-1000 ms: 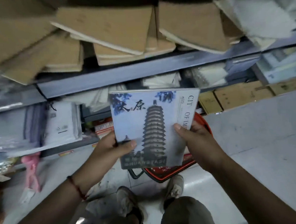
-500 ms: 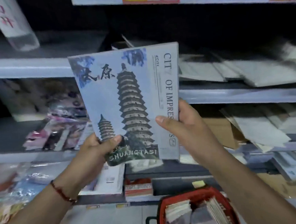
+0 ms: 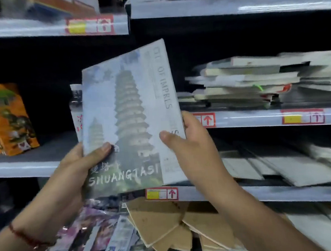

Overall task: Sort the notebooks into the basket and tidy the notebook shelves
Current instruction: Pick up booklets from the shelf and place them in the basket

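Pagoda-cover notebook (image 3: 128, 116) held up in front of the shelving, cover toward the camera, long axis close to vertical with the top leaning slightly right; top right corner highest, printed "SHUANGTASI" running along the lower part. Left hand (image 3: 73, 171) gripping the lower left edge, thumb laid over the cover, fingers behind. Right hand (image 3: 191, 145) gripping the right edge lower down, thumb on the cover front, fingers wrapped round the back. Red cord bracelet (image 3: 23, 236) on the left wrist. Notebook clear of every shelf, held in the air and overlapping the dark gap between the left middle shelf (image 3: 22, 166) and the top shelf (image 3: 52, 27); that gap largely open and dark behind the notebook's upper half. Bottle (image 3: 76, 104) standing just behind the notebook's left edge, partly hidden. Orange box (image 3: 5, 120) tilted near the left end of the same shelf, well apart from the notebook. Right of the notebook, an untidy stack of notebooks (image 3: 246, 82) lying flat on the right middle shelf (image 3: 258, 119), spines askew, some overhanging the front edge. Red-and-yellow price tags (image 3: 161, 193) on the shelf lips. Below, brown kraft notebooks (image 3: 167, 223) fanned crookedly, corners jutting forward; colourful packets (image 3: 97, 232) to their left. Frame blurred toward the edges.
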A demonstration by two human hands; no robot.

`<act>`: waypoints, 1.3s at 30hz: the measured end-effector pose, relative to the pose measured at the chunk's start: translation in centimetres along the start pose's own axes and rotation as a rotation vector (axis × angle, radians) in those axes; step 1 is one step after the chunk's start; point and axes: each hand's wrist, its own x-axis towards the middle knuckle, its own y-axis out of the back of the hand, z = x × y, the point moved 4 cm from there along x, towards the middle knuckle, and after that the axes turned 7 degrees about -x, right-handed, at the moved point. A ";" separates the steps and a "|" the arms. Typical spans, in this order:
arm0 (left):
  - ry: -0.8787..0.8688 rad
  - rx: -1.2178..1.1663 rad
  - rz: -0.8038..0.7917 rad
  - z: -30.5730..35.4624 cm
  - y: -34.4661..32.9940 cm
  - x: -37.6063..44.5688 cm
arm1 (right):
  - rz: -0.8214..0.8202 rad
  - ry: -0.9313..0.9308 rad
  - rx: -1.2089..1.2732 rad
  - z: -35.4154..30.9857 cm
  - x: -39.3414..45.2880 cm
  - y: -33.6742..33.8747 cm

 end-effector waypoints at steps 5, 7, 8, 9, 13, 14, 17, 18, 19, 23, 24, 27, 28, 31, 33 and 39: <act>0.048 0.101 -0.094 4.5 -0.4 3.8 | 0.052 -0.203 0.033 -2.4 6.6 0.6; 0.085 0.151 -0.089 5.3 -0.9 5.3 | 0.051 -0.282 0.024 -2.6 9.2 1.1; 0.105 0.172 -0.079 5.6 -1.3 6.2 | 0.052 -0.329 0.021 -2.5 10.2 1.4; 0.128 0.193 -0.077 6.0 -1.7 7.2 | 0.057 -0.367 0.018 -2.7 11.1 1.6; 0.099 0.294 -0.031 7.9 -3.1 12.0 | 0.051 -0.464 0.130 -3.6 13.2 2.4; 0.061 0.316 -0.009 8.4 -3.4 13.2 | 0.049 -0.492 0.167 -3.7 13.7 2.7; -0.051 0.421 0.034 9.1 -4.1 16.4 | 0.088 -0.530 0.260 -3.9 14.8 3.0; -0.083 0.476 0.048 9.1 -4.2 17.4 | 0.103 -0.508 0.209 -3.9 15.1 3.0; -0.114 0.533 0.065 8.9 -4.2 18.3 | 0.112 -0.467 0.092 -3.8 15.4 2.9; -0.191 0.753 0.085 7.4 -4.2 20.4 | 0.055 -0.142 -0.729 -2.8 16.7 1.9; -0.187 0.805 0.070 6.8 -4.2 20.6 | 0.024 -0.100 -0.905 -2.2 16.8 1.7; -0.180 0.952 0.019 5.2 -4.4 20.9 | -0.049 -0.107 -1.212 -0.9 16.8 1.5; -0.191 0.978 0.012 5.0 -4.4 21.0 | -0.049 -0.108 -1.243 -0.6 16.9 1.6; -0.198 0.993 -0.007 4.9 -4.2 21.3 | -0.062 -0.086 -1.263 -0.4 16.9 2.0; -0.194 0.982 -0.027 4.9 -4.0 21.3 | -0.071 -0.060 -1.258 -0.3 16.7 2.1; -0.352 0.940 0.083 3.6 -2.3 18.8 | -0.067 0.081 -1.233 0.0 13.9 2.6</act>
